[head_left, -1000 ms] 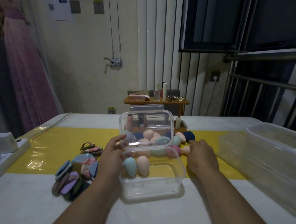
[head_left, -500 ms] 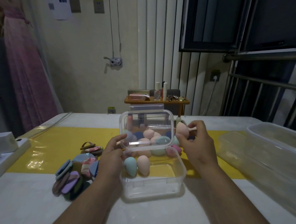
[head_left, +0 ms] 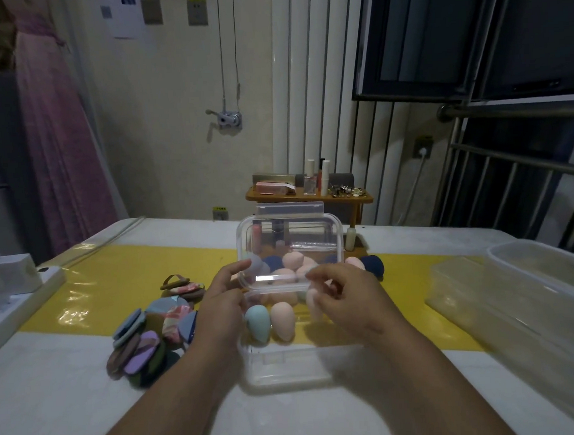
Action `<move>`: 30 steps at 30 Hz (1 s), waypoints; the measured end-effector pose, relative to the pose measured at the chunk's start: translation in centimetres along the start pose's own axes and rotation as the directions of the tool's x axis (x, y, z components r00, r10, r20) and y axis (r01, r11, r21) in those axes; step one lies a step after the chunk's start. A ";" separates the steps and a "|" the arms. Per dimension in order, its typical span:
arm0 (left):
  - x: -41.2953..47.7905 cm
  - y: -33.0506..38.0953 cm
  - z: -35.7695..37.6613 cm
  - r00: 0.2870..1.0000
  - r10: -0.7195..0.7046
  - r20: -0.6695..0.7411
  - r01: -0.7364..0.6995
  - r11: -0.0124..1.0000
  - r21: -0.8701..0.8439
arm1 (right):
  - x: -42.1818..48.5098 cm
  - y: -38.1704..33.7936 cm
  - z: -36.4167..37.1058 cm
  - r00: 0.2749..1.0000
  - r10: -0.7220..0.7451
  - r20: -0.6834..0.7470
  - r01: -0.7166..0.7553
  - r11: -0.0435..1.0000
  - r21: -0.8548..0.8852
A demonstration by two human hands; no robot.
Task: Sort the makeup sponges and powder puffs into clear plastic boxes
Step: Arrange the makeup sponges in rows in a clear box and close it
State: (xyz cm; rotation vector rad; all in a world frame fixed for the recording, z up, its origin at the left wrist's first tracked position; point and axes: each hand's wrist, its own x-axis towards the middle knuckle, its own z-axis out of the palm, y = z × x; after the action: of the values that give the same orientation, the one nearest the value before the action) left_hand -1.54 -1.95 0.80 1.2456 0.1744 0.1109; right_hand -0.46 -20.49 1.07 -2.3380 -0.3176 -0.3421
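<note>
Fingers of the right hand (head_left: 350,302) pinch a pink sponge (head_left: 313,303), now down inside the clear box (head_left: 287,367), previously beside the lid (head_left: 290,243); left hand (head_left: 220,307) unchanged, gripping the lid.

Pink sponge (head_left: 313,304) mostly hidden behind right hand (head_left: 350,300); large box (head_left: 532,291) cut off right.

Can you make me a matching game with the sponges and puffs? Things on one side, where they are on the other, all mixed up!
1 teal sponge
2 powder puffs
3 dark blue sponge
4 pale pink sponge

A held by the right hand
B standing inside the small clear box
C piled left of that box
D behind that box

Pairs: 1-B, 2-C, 3-D, 4-A
</note>
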 end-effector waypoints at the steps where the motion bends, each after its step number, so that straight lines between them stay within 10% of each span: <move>1: 0.0 0.0 0.0 1.000 -0.001 0.001 0.001 1.000 0.000 | -0.1 -0.1 0.1 0.999 0.023 0.030 -0.022 0.999 -0.032; 30: 0.7 -0.7 -0.5 1.000 -0.003 0.025 0.003 1.000 0.001 | 0.3 -2.2 0.3 0.967 0.153 0.204 -0.059 0.912 -0.406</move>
State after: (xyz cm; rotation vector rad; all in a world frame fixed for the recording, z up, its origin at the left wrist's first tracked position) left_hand -0.95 -1.62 -0.02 1.2467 0.1549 0.0928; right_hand -0.87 -18.65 2.38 -2.7932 -0.2461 -0.0806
